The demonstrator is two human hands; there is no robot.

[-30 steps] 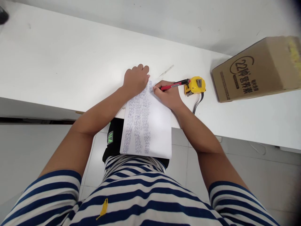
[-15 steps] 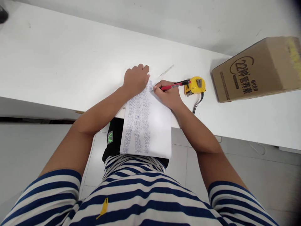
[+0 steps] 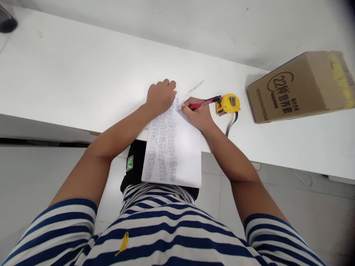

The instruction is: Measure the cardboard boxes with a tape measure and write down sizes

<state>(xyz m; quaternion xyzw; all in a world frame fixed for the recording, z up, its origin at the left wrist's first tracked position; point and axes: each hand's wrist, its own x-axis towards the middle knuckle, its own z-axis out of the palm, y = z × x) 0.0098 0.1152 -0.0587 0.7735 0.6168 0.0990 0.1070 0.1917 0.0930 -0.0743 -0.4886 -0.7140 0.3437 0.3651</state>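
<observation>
My right hand (image 3: 197,112) is closed around a red pen with a black end (image 3: 203,103). Its tip meets the paper (image 3: 187,155) near the top, beside columns of dense blue handwriting. Curled over the paper's upper left, my left hand (image 3: 161,96) holds it against the table; the undersides of those fingers are hidden. The lower part of the paper hangs past the table edge, above my lap. Just right of the pen's black end lies a yellow tape measure (image 3: 231,103) with a dark strap. A thin, clear refill-like stick (image 3: 196,86) lies beyond my right hand.
A tall brown cardboard box (image 3: 294,90) with printed characters stands at the right of the white table (image 3: 83,74). The wall (image 3: 194,29) runs along the table's far side. A dark object (image 3: 7,20) shows at the far left corner.
The view has shifted slightly, so the box and tape measure appear a little further left and lower. Both hands keep nearly the same places, with the pen still on the paper.
</observation>
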